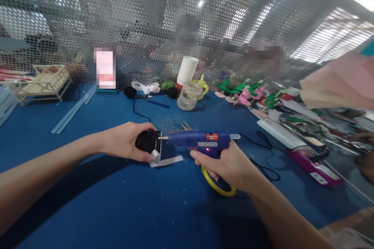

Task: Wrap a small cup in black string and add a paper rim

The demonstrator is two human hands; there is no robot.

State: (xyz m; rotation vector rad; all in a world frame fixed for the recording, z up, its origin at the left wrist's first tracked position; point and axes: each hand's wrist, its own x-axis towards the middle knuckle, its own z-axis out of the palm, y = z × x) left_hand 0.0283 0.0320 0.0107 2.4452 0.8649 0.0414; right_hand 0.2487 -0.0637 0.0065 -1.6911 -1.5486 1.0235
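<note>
My right hand (224, 163) grips a blue glue gun (189, 140) with a lit red light and a clear glue stick in its rear. A yellow ring-shaped handle (217, 188), perhaps of scissors, shows below the same hand. My left hand (128, 140) is closed around a small black-wrapped object (146, 142) with a pale rim. The gun's metal nozzle is at that rim; whether it touches I cannot tell. A white ribbon (168, 161) hangs from the rim by my left thumb and trails right over the blue table (140, 206).
Behind stand a clear plastic jar (188, 96), stacked paper cups (188, 69) and black yarn (130, 92). A miniature bamboo bed (46, 78) and glue sticks (73, 112) lie left. Pink and green craft flowers (245, 95) and a white-and-purple device (300, 155) lie right.
</note>
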